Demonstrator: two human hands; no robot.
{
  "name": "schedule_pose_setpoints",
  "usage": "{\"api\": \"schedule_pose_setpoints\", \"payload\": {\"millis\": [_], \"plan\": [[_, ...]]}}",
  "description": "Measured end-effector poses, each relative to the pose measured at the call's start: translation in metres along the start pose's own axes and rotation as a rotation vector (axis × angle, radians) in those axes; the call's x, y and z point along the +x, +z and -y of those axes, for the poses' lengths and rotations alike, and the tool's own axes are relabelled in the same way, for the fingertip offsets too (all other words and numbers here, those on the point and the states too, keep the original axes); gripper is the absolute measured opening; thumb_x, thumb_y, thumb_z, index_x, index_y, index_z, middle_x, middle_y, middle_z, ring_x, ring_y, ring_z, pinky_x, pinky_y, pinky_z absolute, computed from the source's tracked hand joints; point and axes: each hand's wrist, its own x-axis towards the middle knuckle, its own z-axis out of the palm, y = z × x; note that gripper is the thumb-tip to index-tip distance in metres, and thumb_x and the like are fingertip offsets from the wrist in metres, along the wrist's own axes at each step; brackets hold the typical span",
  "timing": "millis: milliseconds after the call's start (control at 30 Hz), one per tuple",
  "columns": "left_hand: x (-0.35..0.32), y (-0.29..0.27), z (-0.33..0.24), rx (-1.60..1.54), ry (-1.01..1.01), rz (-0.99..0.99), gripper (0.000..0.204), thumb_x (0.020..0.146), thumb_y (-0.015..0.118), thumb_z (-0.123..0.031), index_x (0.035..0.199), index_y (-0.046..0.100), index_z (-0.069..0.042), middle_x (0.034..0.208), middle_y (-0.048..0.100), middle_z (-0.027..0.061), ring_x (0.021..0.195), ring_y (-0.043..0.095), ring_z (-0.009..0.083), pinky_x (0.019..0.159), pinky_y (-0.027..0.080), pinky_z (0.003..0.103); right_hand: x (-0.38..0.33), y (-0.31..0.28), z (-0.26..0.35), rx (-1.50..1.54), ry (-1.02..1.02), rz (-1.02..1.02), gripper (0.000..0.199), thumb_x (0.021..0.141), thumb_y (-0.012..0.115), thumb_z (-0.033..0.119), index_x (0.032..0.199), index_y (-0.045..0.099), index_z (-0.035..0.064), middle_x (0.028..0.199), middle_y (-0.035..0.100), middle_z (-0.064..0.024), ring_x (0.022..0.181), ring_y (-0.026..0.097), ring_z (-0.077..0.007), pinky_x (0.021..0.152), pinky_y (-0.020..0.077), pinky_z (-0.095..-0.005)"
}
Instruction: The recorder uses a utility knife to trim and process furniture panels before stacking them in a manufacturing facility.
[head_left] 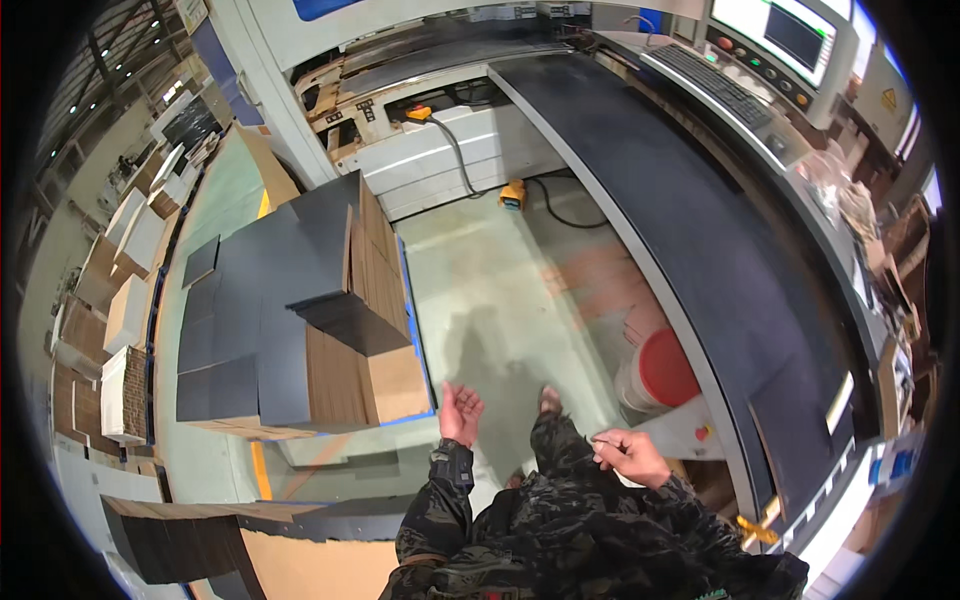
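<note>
My left hand is held over the floor in front of me, palm partly turned up and fingers stretched out, with nothing in it. It is just to the right of a pallet stack of dark grey boards with brown edges, apart from it. On the other side, my right hand is closed, its thumb and fingertips pressed together. Whatever lies between those fingertips, if anything, is too small to make out. Nearest to that hand are a white bucket with a red top and the long dark machine bed.
A dark panel lies at the bed's near right end. Ahead stand a yellow foot pedal and its black cable. A keyboard and a screen are at the far right. More boards lie at lower left.
</note>
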Motion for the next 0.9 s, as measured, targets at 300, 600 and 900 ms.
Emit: {"api": "schedule_pose_setpoints", "payload": {"millis": [300,600,900], "plan": [[0.181,0.082,-0.169,-0.374,0.36,-0.187,0.068,0.077,0.069,-0.069,0.103,0.057,-0.007,0.096,0.061,0.0049,0.09,0.06,0.0185,0.081,0.052,0.035,0.234,-0.047,0.081,-0.111,-0.075,0.134,0.027,0.095,0.063,0.016,0.116,0.065,-0.0015,0.084,0.068,-0.0055,0.074,0.062,-0.0099,0.066,0.0505,-0.0267],[0.344,0.063,-0.269,-0.666,0.355,-0.304,0.085,0.075,0.075,-0.064,0.114,0.05,0.007,0.096,0.058,0.0111,0.085,0.059,0.021,0.084,0.052,0.037,0.386,-0.054,0.2,-0.39,-0.09,0.24,0.028,0.095,0.062,0.023,0.112,0.067,0.0008,0.087,0.071,-0.0093,0.075,0.064,-0.0147,0.071,0.0511,-0.0307],[0.476,0.014,-0.315,-0.789,0.466,-0.146,0.084,0.075,0.071,-0.069,0.116,0.048,0.0,0.093,0.049,0.0094,0.079,0.05,0.0216,0.079,0.049,0.035,0.5,-0.009,0.202,-0.34,0.11,0.084,0.038,0.091,0.067,0.024,0.115,0.064,-0.0049,0.073,0.066,-0.0058,0.066,0.059,-0.0104,0.063,0.0488,-0.0295]]}}
